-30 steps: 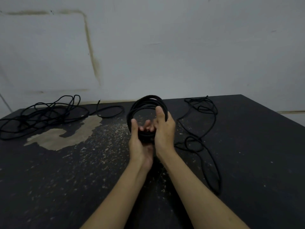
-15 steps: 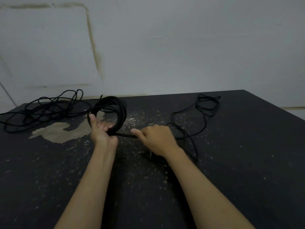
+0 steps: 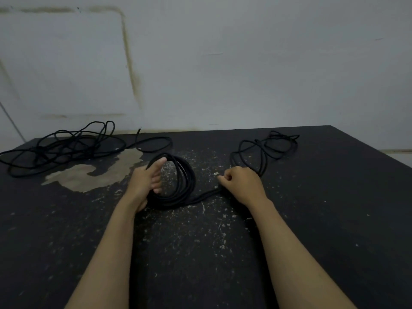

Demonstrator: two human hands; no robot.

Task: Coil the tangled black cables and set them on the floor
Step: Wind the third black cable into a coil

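Dark floor (image 3: 334, 219): tangled cable (image 3: 62, 148) lies left, beyond hands.

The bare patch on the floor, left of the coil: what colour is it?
Pale tan patch, seen in the head view.

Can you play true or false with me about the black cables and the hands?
1. The left hand holds a coil of black cable. True.
2. The right hand is flat and open. False: it grips a cable strand leading from the coil.
3. A tangled cable pile lies at far left. True.
4. The coil lies flat on the floor. False: it is held up in the hand.
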